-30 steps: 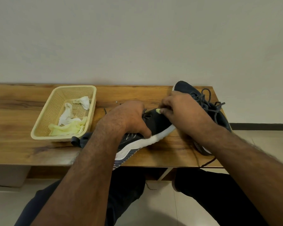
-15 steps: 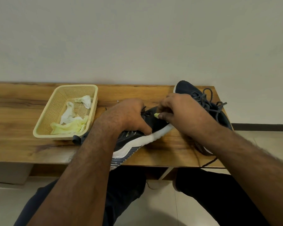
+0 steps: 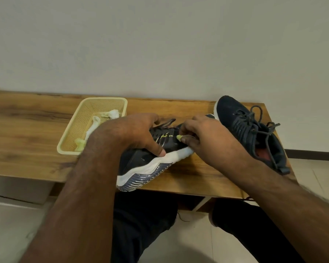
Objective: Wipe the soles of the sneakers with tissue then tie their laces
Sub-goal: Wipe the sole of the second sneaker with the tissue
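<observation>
A dark sneaker with a white midsole (image 3: pixel 141 164) lies tilted on its side at the front edge of the wooden bench (image 3: pixel 27 133), its heel hanging over the edge. My left hand (image 3: pixel 133 133) grips its upper, thumb pressed on the midsole. My right hand (image 3: pixel 203 137) pinches a small yellow-green lace tip (image 3: pixel 179 137) against the shoe's laced area. The second dark sneaker (image 3: pixel 251 130) stands upright to the right with loose grey laces.
A yellow plastic basket (image 3: pixel 70 133) holding crumpled white and yellowish tissues (image 3: pixel 112 113) stands on the bench to the left, partly behind my left forearm. A plain wall runs behind the bench. My dark-trousered legs are below the bench's front edge.
The held sneaker has shifted slightly, more of its side showing. My right hand's fingers have slid a little along the laced area while still pinching the lace tip.
</observation>
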